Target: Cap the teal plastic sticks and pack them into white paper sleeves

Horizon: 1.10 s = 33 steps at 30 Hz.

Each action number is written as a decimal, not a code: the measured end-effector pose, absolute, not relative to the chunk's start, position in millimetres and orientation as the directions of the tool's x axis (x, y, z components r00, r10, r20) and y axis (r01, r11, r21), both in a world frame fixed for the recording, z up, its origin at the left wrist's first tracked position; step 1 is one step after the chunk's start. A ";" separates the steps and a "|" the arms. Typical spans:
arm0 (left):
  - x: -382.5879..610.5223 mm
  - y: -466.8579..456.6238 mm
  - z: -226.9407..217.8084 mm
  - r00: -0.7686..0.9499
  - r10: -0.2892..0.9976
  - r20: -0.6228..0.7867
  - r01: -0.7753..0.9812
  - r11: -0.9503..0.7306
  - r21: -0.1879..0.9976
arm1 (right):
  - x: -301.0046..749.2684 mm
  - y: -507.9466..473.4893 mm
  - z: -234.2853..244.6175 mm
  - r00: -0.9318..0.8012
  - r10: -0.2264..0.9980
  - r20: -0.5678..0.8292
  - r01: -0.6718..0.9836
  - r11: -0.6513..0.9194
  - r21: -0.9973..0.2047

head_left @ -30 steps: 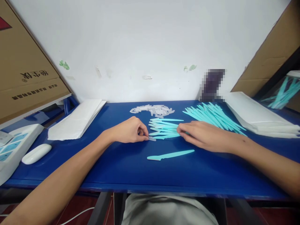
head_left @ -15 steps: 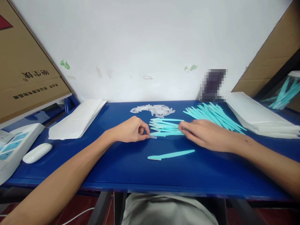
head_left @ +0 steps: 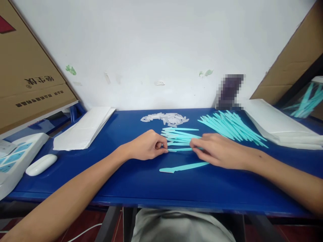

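Pinched between the fingers of my right hand (head_left: 219,149) is the handle of a turquoise eyebrow razor (head_left: 179,150), held nearly level just above the blue table. At its blade end, my left hand (head_left: 147,145) is closed in a pinch; the small translucent blade cap seen there a moment earlier is now mostly hidden by the fingers. Just behind both hands, several similar razors (head_left: 179,135) lie in a row, blade ends to the left. One more razor (head_left: 184,167) rests by itself nearer the table's front. A heap of translucent caps (head_left: 173,119) sits beyond the row.
More turquoise razors (head_left: 233,126) are heaped at the back right, beside a stack of white bags (head_left: 277,124). On the left lie other white bags (head_left: 83,129), a white oval case (head_left: 41,164) and a power strip (head_left: 19,154). Cardboard boxes (head_left: 32,74) flank the table (head_left: 141,188).
My left hand has shifted right and slightly nearer, up to the razor's blade end. My right hand has come a little left and nearer, bringing the razor away from the row.
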<state>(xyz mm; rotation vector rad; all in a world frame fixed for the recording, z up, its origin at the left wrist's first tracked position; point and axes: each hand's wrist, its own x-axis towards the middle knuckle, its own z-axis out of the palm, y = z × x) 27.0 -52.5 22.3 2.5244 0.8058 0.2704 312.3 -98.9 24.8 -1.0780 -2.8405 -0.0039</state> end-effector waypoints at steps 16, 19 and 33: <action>24.1 -26.3 4.2 0.459 0.830 0.317 0.626 -0.555 0.547 | 321.7 -70.9 0.9 -0.500 0.770 0.397 0.834 0.551 -0.019; 26.6 -24.0 -1.5 0.607 0.731 0.310 0.619 -0.681 0.393 | 320.1 -66.8 -1.5 -0.502 0.759 0.413 0.824 0.565 -0.036; 29.1 -24.3 -2.2 0.760 0.641 0.106 0.600 -0.755 0.266 | 312.2 -97.9 19.5 -0.601 0.733 0.319 0.642 0.681 -0.352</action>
